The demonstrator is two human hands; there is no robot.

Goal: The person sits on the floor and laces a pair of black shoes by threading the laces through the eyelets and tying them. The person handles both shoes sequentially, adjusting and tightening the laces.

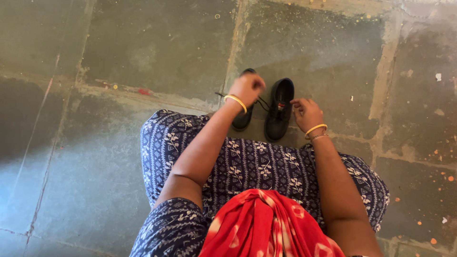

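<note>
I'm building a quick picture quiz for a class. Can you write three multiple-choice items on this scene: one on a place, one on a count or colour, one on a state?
1. Where do the black shoes stand?
A on a table
B on the stone floor
C on a chair

2. How many shoes?
A one
B two
C four

3. What is the left hand doing?
A pulling a lace
B resting on the knee
C holding a cup

Answers: 1 B, slabs lie under them; 2 B, a pair side by side; 3 A, the lace runs from its fingers. The right hand hovers beside the shoe.
</note>
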